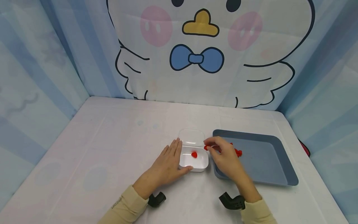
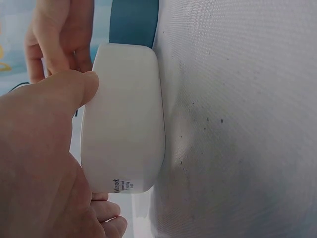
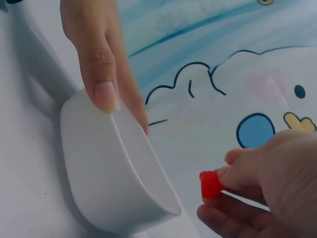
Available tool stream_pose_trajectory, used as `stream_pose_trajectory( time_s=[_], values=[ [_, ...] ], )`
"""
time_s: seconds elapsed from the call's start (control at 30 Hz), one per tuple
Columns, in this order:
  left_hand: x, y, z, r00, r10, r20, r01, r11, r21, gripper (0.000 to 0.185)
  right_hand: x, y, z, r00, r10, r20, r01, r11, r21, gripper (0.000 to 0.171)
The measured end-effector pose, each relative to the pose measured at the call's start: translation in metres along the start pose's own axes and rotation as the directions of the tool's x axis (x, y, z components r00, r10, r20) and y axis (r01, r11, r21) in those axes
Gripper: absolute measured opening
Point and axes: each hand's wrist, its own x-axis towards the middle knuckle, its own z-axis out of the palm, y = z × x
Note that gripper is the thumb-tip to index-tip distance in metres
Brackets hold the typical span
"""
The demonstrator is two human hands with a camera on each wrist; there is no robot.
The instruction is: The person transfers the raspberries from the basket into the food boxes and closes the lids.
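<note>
A small white box [image 1: 201,161] stands on the table with its clear lid [image 1: 191,136] folded back. One red piece [image 1: 194,154] lies inside it. My left hand [image 1: 167,163] rests against the box's left side with straight fingers, its thumb on the near rim. To the right of the box, my right hand [image 1: 227,157] pinches a small bumpy red piece, raspberry-like [image 3: 210,184], between thumb and fingers. That hand is over the left edge of the blue-grey tray [image 1: 265,161], partly hiding more red pieces [image 1: 238,152] there.
The tray's raised rim stands close beside the box on the right. Patterned curtains [image 1: 134,31] enclose the table [image 1: 92,155] at the back and both sides. A black wrist mount [image 1: 232,202] is on my right forearm, another [image 1: 157,199] on the left.
</note>
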Motion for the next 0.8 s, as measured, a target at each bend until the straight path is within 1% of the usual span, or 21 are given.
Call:
stream_pose_trajectory(
  time_s=[0.2, 0.47, 0.6, 0.8],
  values=[
    [0.000, 0.000, 0.000, 1.000, 0.000, -0.001, 0.000, 1.000, 0.009, 0.100, 0.000, -0.002, 0.010, 0.998, -0.068, 0.012, 0.068, 0.998, -0.007, 0.026],
    [0.000, -0.001, 0.000, 1.000, 0.019, -0.025, -0.018, 1.000, 0.017, 0.099, -0.001, -0.003, 0.024, 0.993, -0.110, 0.040, 0.110, 0.994, 0.017, 0.023],
    [0.000, -0.001, 0.000, 0.999, 0.021, -0.027, -0.020, 1.000, 0.011, 0.099, -0.001, -0.003, 0.030, 0.991, -0.116, 0.065, 0.113, 0.993, 0.044, 0.023],
    [-0.001, -0.001, -0.001, 0.999, 0.023, -0.027, -0.023, 1.000, 0.007, 0.099, -0.002, -0.002, 0.035, 0.990, -0.116, 0.086, 0.111, 0.992, 0.058, 0.023]
  ],
)
